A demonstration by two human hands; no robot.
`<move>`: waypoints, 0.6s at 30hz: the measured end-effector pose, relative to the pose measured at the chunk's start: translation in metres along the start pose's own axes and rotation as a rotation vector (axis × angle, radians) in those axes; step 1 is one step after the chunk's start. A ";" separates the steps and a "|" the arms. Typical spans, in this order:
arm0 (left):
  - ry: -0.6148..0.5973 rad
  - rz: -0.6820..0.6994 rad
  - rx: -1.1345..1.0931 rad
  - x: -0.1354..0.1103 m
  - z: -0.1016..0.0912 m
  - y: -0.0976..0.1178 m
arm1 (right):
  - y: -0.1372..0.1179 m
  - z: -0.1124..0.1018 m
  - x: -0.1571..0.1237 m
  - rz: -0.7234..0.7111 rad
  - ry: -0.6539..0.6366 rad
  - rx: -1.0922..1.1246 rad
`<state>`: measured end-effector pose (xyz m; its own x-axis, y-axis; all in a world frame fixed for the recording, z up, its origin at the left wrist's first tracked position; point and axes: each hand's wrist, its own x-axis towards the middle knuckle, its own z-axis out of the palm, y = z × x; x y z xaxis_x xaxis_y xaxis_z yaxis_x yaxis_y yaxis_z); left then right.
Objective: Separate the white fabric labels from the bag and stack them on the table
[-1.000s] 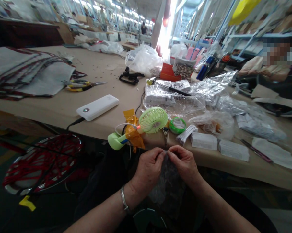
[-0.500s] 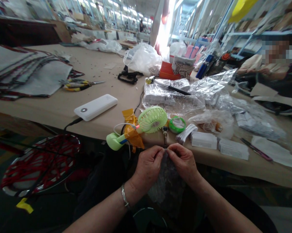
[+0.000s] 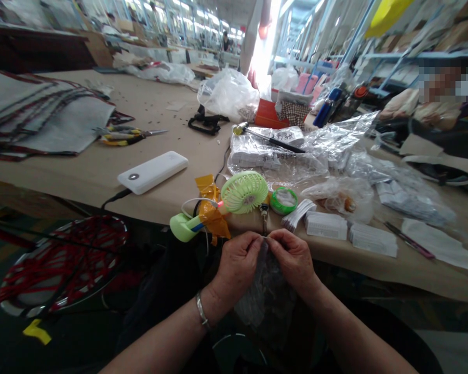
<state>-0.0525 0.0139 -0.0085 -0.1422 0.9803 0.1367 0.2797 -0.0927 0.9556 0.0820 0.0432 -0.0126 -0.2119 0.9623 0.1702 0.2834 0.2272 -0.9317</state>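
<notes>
My left hand [image 3: 239,265] and my right hand [image 3: 292,259] meet at the table's front edge, thumbs and fingertips pinched close together. From between them hangs a thin, see-through plastic bag [image 3: 265,291], its top edge gripped in both pinches. A small pale bit shows between the fingertips, too small to name. Just beyond the fingers, an upright metal rod [image 3: 264,218] with a dark fitting stands at the table edge. To its left is a light green handheld fan [image 3: 244,192], fixed with orange tape [image 3: 214,221]. A round green tub [image 3: 283,200] sits to the right.
Stacks of white labels [image 3: 326,225] lie right of my hands, near a pair of tweezers [image 3: 409,239]. A white power bank [image 3: 154,172], pliers [image 3: 130,135] and a hammer [image 3: 272,139] lie farther back. A red-strapped round stool [image 3: 66,265] stands below left. Another person [image 3: 436,98] sits at right.
Both hands stay almost in place with fingertips pinched together. A small pale bit now shows between the fingertips. The view has shifted slightly.
</notes>
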 end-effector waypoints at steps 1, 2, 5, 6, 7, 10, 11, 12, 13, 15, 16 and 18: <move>0.002 -0.003 -0.003 -0.001 0.000 0.000 | 0.000 0.000 -0.001 0.001 0.003 0.007; 0.000 -0.007 -0.008 -0.002 0.000 0.000 | 0.000 0.000 -0.002 0.003 0.006 0.015; -0.017 -0.029 -0.029 -0.008 -0.002 0.001 | 0.000 -0.002 -0.007 0.020 -0.012 0.037; -0.028 -0.040 -0.034 -0.011 -0.003 0.002 | 0.000 -0.003 -0.010 0.028 -0.026 0.037; -0.042 -0.052 -0.037 -0.014 -0.004 0.001 | 0.000 -0.004 -0.013 0.038 -0.044 0.031; -0.095 -0.097 -0.027 -0.024 -0.004 -0.006 | 0.001 -0.006 -0.024 0.054 -0.105 -0.004; -0.112 -0.111 -0.015 -0.028 -0.003 -0.012 | 0.003 -0.007 -0.028 0.053 -0.121 -0.021; -0.120 -0.124 0.003 -0.032 -0.001 -0.020 | 0.007 -0.008 -0.034 0.054 -0.129 -0.049; -0.138 -0.140 0.027 -0.035 0.002 -0.029 | 0.013 -0.010 -0.040 0.048 -0.138 -0.083; -0.140 -0.148 0.100 -0.039 0.007 -0.050 | 0.033 -0.014 -0.056 0.042 -0.153 -0.171; -0.146 -0.146 0.136 -0.039 0.007 -0.060 | 0.045 -0.018 -0.065 0.035 -0.161 -0.220; -0.201 -0.139 0.188 -0.035 0.002 -0.075 | 0.071 -0.027 -0.085 0.040 -0.160 -0.331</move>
<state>-0.0666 -0.0134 -0.0858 -0.0058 0.9979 -0.0645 0.4443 0.0603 0.8938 0.1455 -0.0182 -0.0847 -0.3307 0.9419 0.0592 0.5758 0.2511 -0.7781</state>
